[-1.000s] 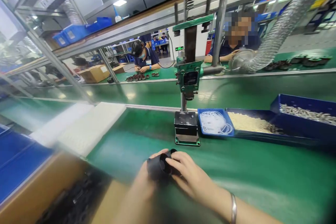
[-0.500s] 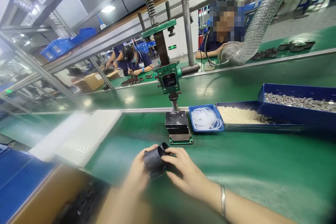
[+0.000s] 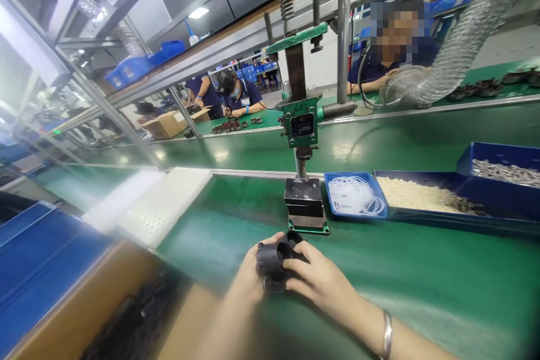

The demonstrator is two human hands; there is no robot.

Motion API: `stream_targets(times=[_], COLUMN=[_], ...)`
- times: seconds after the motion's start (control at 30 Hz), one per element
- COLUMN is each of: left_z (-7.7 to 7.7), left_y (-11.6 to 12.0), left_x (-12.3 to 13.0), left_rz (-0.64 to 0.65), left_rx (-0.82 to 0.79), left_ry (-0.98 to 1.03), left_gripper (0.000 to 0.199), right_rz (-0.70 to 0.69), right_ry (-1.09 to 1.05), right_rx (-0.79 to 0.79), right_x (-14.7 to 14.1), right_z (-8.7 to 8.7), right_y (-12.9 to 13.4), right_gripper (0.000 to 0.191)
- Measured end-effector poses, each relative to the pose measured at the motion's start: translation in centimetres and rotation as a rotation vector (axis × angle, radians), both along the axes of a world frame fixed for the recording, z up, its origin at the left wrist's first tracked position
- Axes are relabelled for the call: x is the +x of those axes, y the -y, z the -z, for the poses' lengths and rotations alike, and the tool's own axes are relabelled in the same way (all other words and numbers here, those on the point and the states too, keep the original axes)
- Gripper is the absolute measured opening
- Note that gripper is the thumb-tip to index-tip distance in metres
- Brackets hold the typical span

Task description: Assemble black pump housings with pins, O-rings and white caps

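Note:
A black plastic housing [image 3: 270,261] with round, tube-like openings is between my hands, above the green bench top. My left hand [image 3: 250,273] is closed around its left and far side, with most of its fingers hidden behind it. My right hand [image 3: 323,275] grips the right side, its fingertips at the mouths of the openings. Just beyond the hands stands a green hand press [image 3: 301,124] with a black block [image 3: 302,192] at its base. A blue tray [image 3: 356,215] of thin white rings sits right of the press.
Farther right, a long blue bin [image 3: 422,216] holds cream-coloured small pieces, and another blue bin [image 3: 468,160] holds metal pins. White boards [image 3: 181,191] lie on the left. A cardboard box [image 3: 80,298] of black parts stands at lower left. Co-workers sit across the bench.
The view has swung left, so the bench and press appear farther right. My hands still hold the housing, and my right fingertips have shifted over its openings.

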State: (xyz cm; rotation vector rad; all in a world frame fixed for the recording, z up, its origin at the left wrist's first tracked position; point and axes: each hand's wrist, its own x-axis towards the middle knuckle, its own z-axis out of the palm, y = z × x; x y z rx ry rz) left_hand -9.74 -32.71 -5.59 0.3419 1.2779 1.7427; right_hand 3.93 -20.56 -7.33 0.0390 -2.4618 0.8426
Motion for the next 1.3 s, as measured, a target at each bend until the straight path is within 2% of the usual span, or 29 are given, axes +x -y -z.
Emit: stream_targets(times=[0.1,0.23,0.33,0.43,0.57,0.67,0.73,0.8,0.83,0.97,1.03,1.13,1.3], left_z=[-0.3,-0.8,-0.6,0.0,0.5,0.5,0.3,0.2,0.1,-0.3,-0.6,-1.0,-1.9], left_y=[0.4,2.7,5.2,7.0,7.5,7.3,7.1,6.7,6.5,5.0,4.3,3.7,4.1], left_x=[-0.3,-2.5,-4.9,-6.3,-6.3,-5.9,-5.6,-5.0,-4.5,-1.6,-0.2,1.1,2.2], left_rz=[0.041,0.090,0.035,-0.042,-0.049,-0.028,-0.023,-0.029,-0.033,-0.030,-0.012,-0.024,-0.134], left_rx=[-0.004,-0.031,-0.077,-0.111,-0.133,-0.134,-0.132,-0.129,-0.128,-0.054,-0.014,-0.078,-0.205], left_ry=[-0.096,-0.259,-0.327,-0.365,-0.374,-0.372,-0.367,-0.360,-0.356,-0.321,-0.341,-0.526,-0.920], left_gripper=[0.040,0.041,0.047,0.043,0.038,0.037,0.037,0.038,0.039,0.048,0.053,0.054,0.048], right_rz=[0.009,0.058,0.089,0.075,0.070,0.055,0.068,0.074,0.067,-0.045,-0.100,-0.128,-0.141], right_ry=[0.005,-0.025,-0.073,-0.012,0.129,0.159,0.130,0.057,0.017,0.012,0.050,0.045,0.001], right_rx=[0.049,0.251,0.441,0.566,0.610,0.556,0.442,0.200,0.014,-0.916,-1.222,-1.414,-1.481], right_x=[-0.1,0.2,0.2,-0.5,-1.5,-1.3,-0.8,-0.5,-0.4,-0.6,-0.9,-1.0,-1.1], right_z=[0.5,0.3,-0.6,-1.3,-1.2,-0.7,-0.5,-0.4,-0.4,-0.4,-0.1,0.3,0.3], right_y=[0.1,0.0,0.1,0.6,1.4,1.3,0.9,0.7,0.7,1.3,1.5,1.6,1.4], right_gripper=[0.021,0.025,0.023,0.022,0.033,0.039,0.032,0.027,0.027,0.035,0.039,0.043,0.043])
